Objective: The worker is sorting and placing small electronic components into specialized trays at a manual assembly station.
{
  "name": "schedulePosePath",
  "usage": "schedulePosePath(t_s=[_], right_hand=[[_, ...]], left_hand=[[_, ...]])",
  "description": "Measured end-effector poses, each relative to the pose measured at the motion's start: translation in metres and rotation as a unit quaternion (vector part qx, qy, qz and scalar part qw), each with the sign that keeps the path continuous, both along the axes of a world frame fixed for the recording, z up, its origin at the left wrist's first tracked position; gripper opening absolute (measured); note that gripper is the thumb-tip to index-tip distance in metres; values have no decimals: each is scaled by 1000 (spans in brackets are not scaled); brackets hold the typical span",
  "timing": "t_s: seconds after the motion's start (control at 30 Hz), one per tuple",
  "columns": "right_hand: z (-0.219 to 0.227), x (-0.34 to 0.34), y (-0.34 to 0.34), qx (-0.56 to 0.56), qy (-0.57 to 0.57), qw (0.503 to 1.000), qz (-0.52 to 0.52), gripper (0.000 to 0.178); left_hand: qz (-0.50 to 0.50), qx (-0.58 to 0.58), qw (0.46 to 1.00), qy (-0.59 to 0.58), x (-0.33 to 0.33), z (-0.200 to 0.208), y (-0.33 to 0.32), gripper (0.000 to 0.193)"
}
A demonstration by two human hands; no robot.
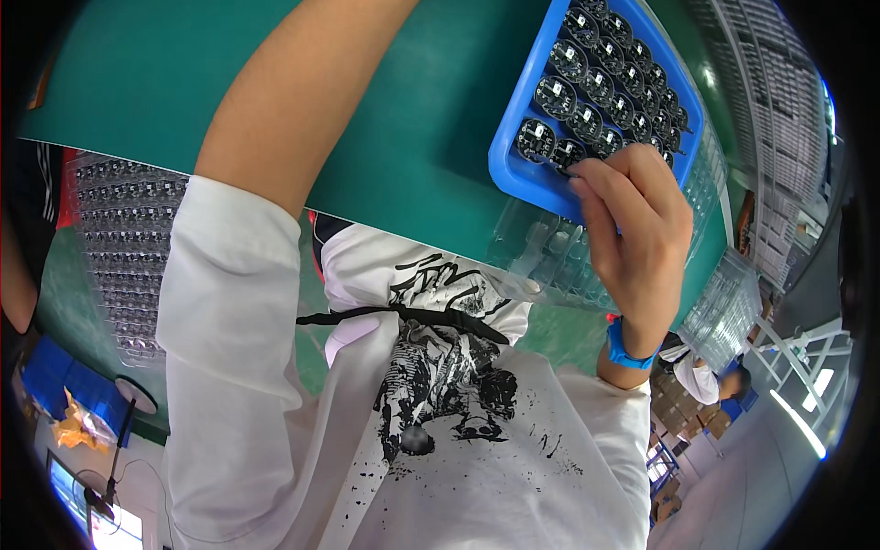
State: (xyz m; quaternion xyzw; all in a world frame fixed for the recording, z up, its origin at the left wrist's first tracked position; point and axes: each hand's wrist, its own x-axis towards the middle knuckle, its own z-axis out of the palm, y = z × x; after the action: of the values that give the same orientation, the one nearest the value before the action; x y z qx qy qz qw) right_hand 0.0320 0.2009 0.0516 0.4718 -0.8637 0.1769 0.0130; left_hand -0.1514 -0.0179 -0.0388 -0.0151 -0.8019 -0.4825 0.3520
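Observation:
My right hand point(637, 206), with a blue band on its wrist, reaches over the near right corner of a blue plastic tray point(513, 170). Thumb and forefinger are pinched together at the edge of a small round black circuit board point(568, 152). The other fingers are curled and hide some of the parts beneath them. Several more round black circuit boards point(555, 96), with small white and silver parts on them, lie in rows in the tray. My left forearm point(293, 101) crosses the green table toward the top edge, and its hand is out of the picture.
The green table point(403, 197) carries the tray. Clear plastic blister trays point(550, 252) lie by its near edge under my right wrist. To the left, a clear tray of dark parts point(128, 247) sits beyond the table edge. Another person's arm point(18, 266) shows at far left.

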Motion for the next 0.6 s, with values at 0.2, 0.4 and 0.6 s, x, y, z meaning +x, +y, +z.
schedulePosePath(t_s=[0.2, 0.4, 0.6], right_hand=[[6, -1, -3, 43, -7, 999, 16, 15], [6, 6, 1, 43, 22, 999, -4, 20], [9, 10, -14, -35, -2, 996, -81, 26]], left_hand=[[5, 2, 1000, 15, -1, -1, -1, 29], [-9, 2, 1000, -1, 2, 1, -1, 28], [-4, 1, 1000, 27, -2, 0, 0, 28]])
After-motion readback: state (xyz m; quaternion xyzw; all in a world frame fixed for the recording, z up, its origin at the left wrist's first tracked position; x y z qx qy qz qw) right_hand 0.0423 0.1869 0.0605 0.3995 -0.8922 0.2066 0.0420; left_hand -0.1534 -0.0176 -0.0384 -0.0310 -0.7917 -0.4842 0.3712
